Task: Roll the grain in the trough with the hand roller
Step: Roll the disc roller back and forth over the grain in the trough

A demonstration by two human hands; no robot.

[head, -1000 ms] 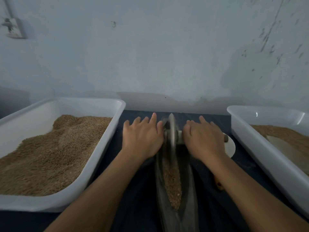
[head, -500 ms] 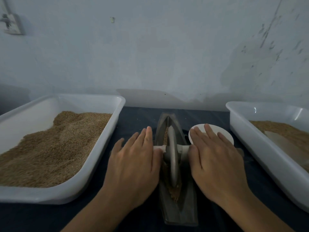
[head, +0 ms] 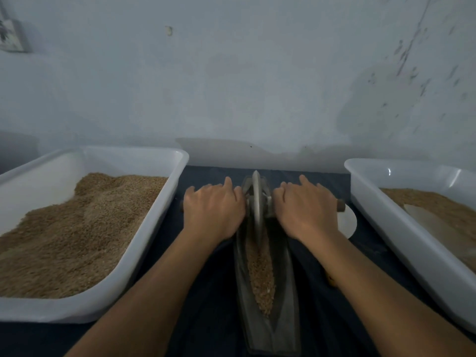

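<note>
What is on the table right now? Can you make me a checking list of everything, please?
Surface: dark blue cloth covers the table.
Job's things: narrow grey trough lies lengthways in the middle, grain along its channel; roller disc stands at the trough's far end.
Clutter: left white tray heaped with grain; right white tray part filled, pale flat sheet on its grain; white round dish beside the right hand.
Grippers: left hand and right hand press on the roller's axle handles, fingers forward.
Cables: nothing seen.
Surroundings: stained pale wall; wall fitting, blurred.
</note>
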